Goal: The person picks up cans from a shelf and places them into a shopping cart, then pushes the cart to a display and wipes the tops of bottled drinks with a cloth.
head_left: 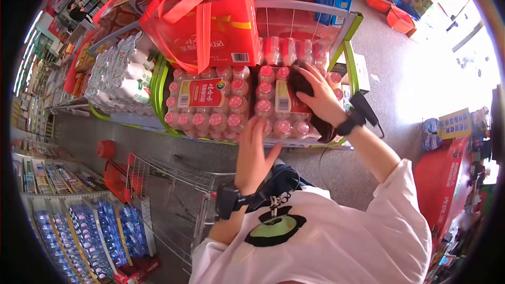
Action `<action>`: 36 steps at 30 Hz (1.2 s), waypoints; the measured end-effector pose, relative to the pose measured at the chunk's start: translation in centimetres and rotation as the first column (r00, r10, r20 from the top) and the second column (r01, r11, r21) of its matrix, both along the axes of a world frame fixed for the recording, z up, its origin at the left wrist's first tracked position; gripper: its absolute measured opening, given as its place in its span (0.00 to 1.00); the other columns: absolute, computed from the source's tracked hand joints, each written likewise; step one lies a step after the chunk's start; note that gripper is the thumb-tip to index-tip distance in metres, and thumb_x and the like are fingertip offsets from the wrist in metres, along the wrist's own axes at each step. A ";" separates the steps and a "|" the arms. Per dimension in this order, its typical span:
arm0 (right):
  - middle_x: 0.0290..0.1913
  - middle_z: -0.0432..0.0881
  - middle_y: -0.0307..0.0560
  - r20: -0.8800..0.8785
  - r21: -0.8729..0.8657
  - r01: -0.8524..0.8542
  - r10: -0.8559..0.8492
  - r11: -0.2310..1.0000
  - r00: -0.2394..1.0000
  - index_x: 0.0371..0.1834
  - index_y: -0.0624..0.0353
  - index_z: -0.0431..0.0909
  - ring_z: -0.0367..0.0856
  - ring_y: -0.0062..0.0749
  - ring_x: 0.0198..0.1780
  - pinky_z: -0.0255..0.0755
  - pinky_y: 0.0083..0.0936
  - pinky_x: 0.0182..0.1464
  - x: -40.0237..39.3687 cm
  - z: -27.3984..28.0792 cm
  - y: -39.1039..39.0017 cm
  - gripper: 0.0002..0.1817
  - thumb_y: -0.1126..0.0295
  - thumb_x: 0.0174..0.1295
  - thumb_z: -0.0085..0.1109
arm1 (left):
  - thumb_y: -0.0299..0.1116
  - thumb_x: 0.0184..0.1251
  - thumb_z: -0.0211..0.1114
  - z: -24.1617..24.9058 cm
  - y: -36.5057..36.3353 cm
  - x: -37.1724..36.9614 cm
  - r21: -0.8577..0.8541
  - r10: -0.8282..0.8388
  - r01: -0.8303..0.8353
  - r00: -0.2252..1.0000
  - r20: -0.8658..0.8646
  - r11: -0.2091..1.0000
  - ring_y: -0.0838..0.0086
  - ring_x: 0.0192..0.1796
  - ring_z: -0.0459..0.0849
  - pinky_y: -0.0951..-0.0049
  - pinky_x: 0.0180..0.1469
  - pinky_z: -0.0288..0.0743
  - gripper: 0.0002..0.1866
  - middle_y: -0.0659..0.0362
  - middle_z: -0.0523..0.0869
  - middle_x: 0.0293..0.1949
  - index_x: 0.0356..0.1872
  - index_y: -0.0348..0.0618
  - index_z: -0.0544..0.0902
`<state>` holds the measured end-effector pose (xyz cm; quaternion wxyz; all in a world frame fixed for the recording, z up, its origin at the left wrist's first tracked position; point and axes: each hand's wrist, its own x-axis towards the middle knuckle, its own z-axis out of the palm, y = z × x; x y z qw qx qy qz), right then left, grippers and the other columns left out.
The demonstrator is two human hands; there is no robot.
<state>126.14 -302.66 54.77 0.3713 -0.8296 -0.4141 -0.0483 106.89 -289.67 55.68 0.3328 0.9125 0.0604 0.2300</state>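
Note:
My right hand [322, 100] lies over a dark brown cloth [322, 129], its fingers curved onto it. The cloth is bunched on top of a shrink-wrapped pack of pink-capped bottles [264, 107] and partly covers its label, with one end hanging over the front. My left hand [250, 158] is open at the front edge of the packs, its fingers pointing forward and its thumb spread, with nothing in it. Left of the first pack sits a second bottle pack [201, 93] with a red and yellow label. Both wrists wear black bands.
A red gift bag [210, 26] stands behind the packs, beside wrapped white bottles [118, 76]. Green-edged rails [159, 87] frame the display. A wire shopping cart [179, 171] is at my left, a red box stand [444, 189] to the right, and red baskets [400, 19] on the floor beyond.

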 end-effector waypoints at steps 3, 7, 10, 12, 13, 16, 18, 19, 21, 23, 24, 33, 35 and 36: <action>0.60 0.66 0.54 -0.194 0.046 -0.140 0.147 0.989 0.970 0.58 0.58 0.65 0.64 0.43 0.62 0.59 0.29 0.62 0.4 2.1 3.5 0.30 0.73 0.46 0.60 | 0.30 0.54 0.64 -1.6 -0.8 1.3 -0.024 0.080 -0.080 0.997 0.012 0.997 0.50 0.54 0.68 0.60 0.55 0.64 0.27 0.43 0.66 0.54 0.54 0.34 0.64; 0.56 0.71 0.53 -0.203 0.016 -0.364 0.359 0.931 0.911 0.53 0.58 0.70 0.70 0.44 0.57 0.62 0.31 0.59 -0.8 1.5 5.4 0.26 0.74 0.46 0.59 | 0.30 0.56 0.61 -2.7 -0.7 1.1 -0.058 0.132 -0.133 0.991 -0.032 0.989 0.49 0.53 0.68 0.58 0.53 0.64 0.23 0.44 0.66 0.53 0.53 0.37 0.66; 0.56 0.72 0.51 -0.216 -0.024 -0.413 0.399 0.910 0.891 0.50 0.58 0.73 0.71 0.42 0.56 0.64 0.31 0.58 -2.9 2.4 2.6 0.23 0.77 0.45 0.58 | 0.29 0.56 0.60 -2.5 0.1 1.0 -0.099 0.088 -0.095 0.993 -0.075 0.991 0.48 0.53 0.68 0.57 0.51 0.67 0.21 0.46 0.66 0.52 0.52 0.40 0.68; 0.54 0.74 0.50 -0.295 -0.048 -0.362 0.333 0.931 0.896 0.48 0.59 0.75 0.72 0.39 0.56 0.65 0.30 0.57 -2.8 3.3 0.3 0.22 0.81 0.45 0.55 | 0.29 0.56 0.60 -2.4 0.4 1.1 -0.134 0.072 -0.078 0.996 -0.054 0.988 0.48 0.52 0.69 0.58 0.50 0.68 0.20 0.47 0.67 0.51 0.50 0.40 0.69; 0.53 0.75 0.50 -0.226 -0.078 -0.290 0.266 0.954 0.937 0.48 0.59 0.75 0.73 0.39 0.55 0.65 0.30 0.57 -1.8 2.9 -0.6 0.23 0.82 0.45 0.55 | 0.29 0.56 0.60 -2.3 0.5 1.1 -0.123 0.064 -0.070 0.997 -0.049 0.990 0.48 0.53 0.69 0.58 0.50 0.68 0.20 0.47 0.67 0.52 0.51 0.40 0.68; 0.50 0.77 0.52 -0.153 -0.056 -0.051 0.042 0.997 0.987 0.49 0.61 0.74 0.74 0.41 0.54 0.67 0.29 0.56 2.0 1.5 -0.6 0.23 0.83 0.45 0.55 | 0.27 0.55 0.60 -2.9 0.7 0.6 -0.124 0.062 -0.065 0.998 -0.025 0.990 0.50 0.53 0.69 0.60 0.51 0.67 0.22 0.47 0.69 0.52 0.53 0.39 0.67; 0.46 0.78 0.55 -0.083 0.073 -0.122 0.128 0.990 0.988 0.45 0.63 0.75 0.76 0.45 0.50 0.68 0.31 0.53 2.5 0.9 1.7 0.20 0.79 0.44 0.55 | 0.25 0.54 0.61 -3.5 0.8 0.5 -0.149 0.075 -0.070 0.997 0.033 0.986 0.52 0.53 0.70 0.61 0.52 0.66 0.24 0.47 0.71 0.50 0.53 0.37 0.67; 0.48 0.77 0.54 -0.105 0.030 -0.198 0.200 0.980 0.974 0.47 0.63 0.74 0.75 0.43 0.51 0.67 0.30 0.55 1.7 1.1 2.9 0.21 0.79 0.44 0.56 | 0.25 0.53 0.62 -3.6 0.6 0.5 -0.205 0.143 -0.137 0.990 0.018 0.969 0.53 0.51 0.72 0.63 0.51 0.67 0.25 0.46 0.73 0.50 0.55 0.37 0.66; 0.50 0.76 0.53 -0.152 -0.004 -0.376 0.372 0.926 0.916 0.47 0.63 0.74 0.74 0.41 0.53 0.66 0.30 0.56 -0.7 1.5 4.2 0.21 0.79 0.45 0.57 | 0.25 0.53 0.62 -3.8 0.4 0.5 -0.221 0.171 -0.167 0.985 -0.002 0.961 0.53 0.49 0.73 0.63 0.50 0.68 0.25 0.46 0.73 0.49 0.54 0.36 0.67; 0.51 0.75 0.50 -0.262 0.035 -0.517 0.507 0.855 0.821 0.45 0.62 0.76 0.73 0.40 0.54 0.66 0.29 0.56 -2.7 1.9 3.9 0.21 0.81 0.43 0.56 | 0.25 0.52 0.62 -4.0 0.3 0.6 -0.224 0.197 -0.194 0.980 -0.010 0.955 0.53 0.48 0.74 0.64 0.49 0.69 0.25 0.46 0.74 0.48 0.53 0.36 0.67; 0.51 0.76 0.49 -0.289 0.019 -0.522 0.504 0.853 0.814 0.44 0.62 0.76 0.73 0.39 0.54 0.66 0.29 0.56 -2.7 2.2 3.4 0.20 0.82 0.43 0.56 | 0.25 0.52 0.62 -4.3 0.2 0.6 -0.220 0.207 -0.204 0.978 -0.010 0.954 0.53 0.47 0.74 0.64 0.48 0.69 0.25 0.47 0.74 0.48 0.53 0.35 0.67; 0.43 0.79 0.53 0.006 -0.057 -0.096 0.096 0.994 0.995 0.46 0.61 0.76 0.78 0.41 0.48 0.69 0.30 0.51 7.2 1.5 1.4 0.21 0.76 0.44 0.59 | 0.29 0.52 0.65 -3.4 0.6 0.2 -0.182 0.141 -0.138 0.990 0.003 0.974 0.57 0.50 0.75 0.66 0.49 0.70 0.28 0.48 0.74 0.49 0.55 0.36 0.65; 0.43 0.79 0.54 0.096 -0.084 -0.033 0.041 0.996 0.995 0.48 0.61 0.74 0.77 0.43 0.48 0.69 0.30 0.51 9.0 1.6 2.5 0.23 0.71 0.45 0.63 | 0.30 0.53 0.66 -3.5 0.1 0.0 -0.216 0.144 -0.136 0.989 0.019 0.967 0.60 0.51 0.75 0.66 0.50 0.70 0.30 0.49 0.74 0.50 0.56 0.36 0.64; 0.44 0.79 0.53 0.089 -0.073 0.012 -0.005 0.997 0.996 0.48 0.61 0.74 0.76 0.42 0.48 0.68 0.29 0.52 8.7 2.0 2.3 0.23 0.70 0.46 0.63 | 0.31 0.53 0.66 -3.8 0.1 -0.1 -0.256 0.140 -0.129 0.990 0.025 0.958 0.61 0.52 0.75 0.66 0.51 0.70 0.30 0.50 0.74 0.51 0.57 0.37 0.64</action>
